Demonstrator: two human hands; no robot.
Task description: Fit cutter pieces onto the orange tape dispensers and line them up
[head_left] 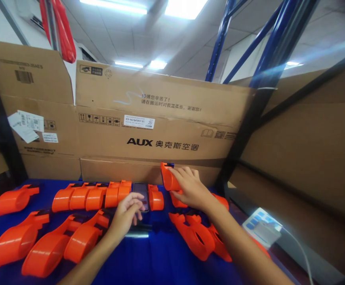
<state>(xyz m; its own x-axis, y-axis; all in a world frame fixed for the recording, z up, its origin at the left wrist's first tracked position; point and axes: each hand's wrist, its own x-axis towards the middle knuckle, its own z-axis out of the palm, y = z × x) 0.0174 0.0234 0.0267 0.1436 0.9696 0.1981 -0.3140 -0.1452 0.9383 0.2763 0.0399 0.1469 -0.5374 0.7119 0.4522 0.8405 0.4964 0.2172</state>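
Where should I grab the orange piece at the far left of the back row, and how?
Grip the orange piece by its broad rounded band, probably from the left: no neighbour stands there, and its narrow tab points right.

cardboard panels, blue metal frame

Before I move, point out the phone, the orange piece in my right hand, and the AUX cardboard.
Phone (140, 188): head view, upper part of its dark screen.
Orange piece (167, 180) in right hand (191, 188): head view, its curved side.
AUX cardboard (107, 144): head view, bare face left of the lettering.
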